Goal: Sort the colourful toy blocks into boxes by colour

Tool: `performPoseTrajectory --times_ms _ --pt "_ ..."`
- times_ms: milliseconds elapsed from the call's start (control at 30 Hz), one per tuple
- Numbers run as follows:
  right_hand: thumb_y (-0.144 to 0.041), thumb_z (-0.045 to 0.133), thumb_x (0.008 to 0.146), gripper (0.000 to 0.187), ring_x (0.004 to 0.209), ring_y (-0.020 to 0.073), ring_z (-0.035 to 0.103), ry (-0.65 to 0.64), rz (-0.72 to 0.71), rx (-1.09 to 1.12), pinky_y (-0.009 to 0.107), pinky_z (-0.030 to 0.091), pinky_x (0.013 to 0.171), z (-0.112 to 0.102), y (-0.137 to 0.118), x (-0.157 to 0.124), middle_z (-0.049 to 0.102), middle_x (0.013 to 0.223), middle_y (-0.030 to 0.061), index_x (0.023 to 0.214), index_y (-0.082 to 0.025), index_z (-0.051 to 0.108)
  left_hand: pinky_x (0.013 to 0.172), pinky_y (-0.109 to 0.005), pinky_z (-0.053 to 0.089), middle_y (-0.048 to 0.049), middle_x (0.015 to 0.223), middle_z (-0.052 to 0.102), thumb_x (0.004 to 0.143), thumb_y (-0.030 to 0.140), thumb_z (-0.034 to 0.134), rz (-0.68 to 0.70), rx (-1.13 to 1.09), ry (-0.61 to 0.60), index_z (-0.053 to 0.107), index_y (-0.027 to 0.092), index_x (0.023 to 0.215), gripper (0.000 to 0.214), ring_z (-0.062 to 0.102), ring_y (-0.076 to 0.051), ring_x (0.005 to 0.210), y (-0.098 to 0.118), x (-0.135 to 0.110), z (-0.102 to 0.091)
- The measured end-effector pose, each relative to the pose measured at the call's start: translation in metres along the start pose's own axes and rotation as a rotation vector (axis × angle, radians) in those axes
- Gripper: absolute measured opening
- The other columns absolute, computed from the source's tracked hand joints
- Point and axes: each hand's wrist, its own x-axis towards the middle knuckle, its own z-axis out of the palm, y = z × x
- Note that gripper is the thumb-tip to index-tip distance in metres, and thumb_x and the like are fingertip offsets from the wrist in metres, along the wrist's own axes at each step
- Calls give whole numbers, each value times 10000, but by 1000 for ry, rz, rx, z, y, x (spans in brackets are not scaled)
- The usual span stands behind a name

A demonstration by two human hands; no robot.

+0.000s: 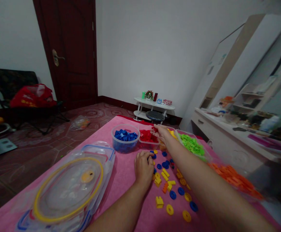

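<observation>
My left hand (143,167) rests on the pink cloth (123,180), its fingers curled together beside a blue wheel (154,157). What lies under those fingers is hidden. Over the right side of a clear tub of red bricks (146,136), my right hand (161,133) reaches with bent fingers. Red shows at its fingertips, but I cannot tell a held piece from the pile behind. Between my arms lie loose yellow bricks (165,174), yellow wheels (169,209), blue wheels (172,195) and an orange brick (165,187).
A round tub of blue bricks (124,137) stands left of the red one. Green bricks (191,144) and orange bricks (234,177) sit to the right, with yellow pieces (172,133) partly behind my right arm. Stacked clear lids (68,190) cover the table's left side.
</observation>
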Motion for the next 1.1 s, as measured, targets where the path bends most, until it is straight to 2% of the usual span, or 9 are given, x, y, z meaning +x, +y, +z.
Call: performPoseTrajectory --times_ms 167,300,433,567,667,767,900,1000,1100 --pt "-257 486 888 111 587 120 617 39 81 -27 285 565 522 19 -12 17 548 754 13 975 -189 472 858 -329 406 -36 870 654 748 100 454 -16 -41 40 692 208 826 272 543 -192 917 -6 2 2" --pt "-268 532 858 133 643 128 651 10 28 -46 283 567 589 6 -14 0 577 844 45 950 -178 497 862 -324 413 -43 890 644 760 103 442 -16 -61 58 688 202 851 281 548 -185 916 -10 3 5" --pt "-220 579 789 141 667 115 655 -8 -179 -107 213 538 581 -32 -7 -33 631 877 50 917 -163 561 874 -323 414 -46 910 636 743 92 448 -17 -49 53 688 201 863 289 545 -186 939 -10 3 5" --pt "-280 644 684 278 651 128 644 97 -276 -258 202 495 512 -90 7 -67 669 902 57 935 -164 614 878 -323 416 -41 905 636 731 89 457 -16 -48 42 690 209 851 288 548 -183 941 -11 3 7" --pt "-321 635 649 272 626 163 632 181 -310 -491 259 499 539 -136 21 -84 690 790 69 851 -142 658 868 -321 424 -41 903 637 731 96 465 -7 -44 34 689 209 839 274 557 -180 933 -13 2 9" --pt "-302 597 655 219 673 195 639 134 -372 -815 304 499 633 -172 33 -92 699 745 71 773 -142 688 862 -319 432 -38 909 639 726 91 464 12 -46 26 690 209 842 280 565 -176 929 -14 3 10" --pt "-294 583 681 255 737 197 644 63 -329 -1041 311 487 694 -193 46 -92 709 839 79 856 -153 703 869 -322 437 -37 919 641 722 86 456 27 -56 27 688 200 849 288 572 -173 928 -15 3 10" --pt "-320 629 673 325 764 190 639 -12 -294 -1056 295 483 699 -195 53 -90 703 893 81 943 -148 687 865 -320 443 -37 920 643 720 92 458 30 -62 15 689 196 835 278 579 -168 909 -16 4 10" --pt "-316 648 677 285 778 184 626 -45 -284 -1144 281 465 700 -190 57 -92 695 889 75 905 -153 695 862 -316 447 -38 923 644 722 105 459 30 -76 5 691 195 830 271 580 -170 916 -16 4 11"
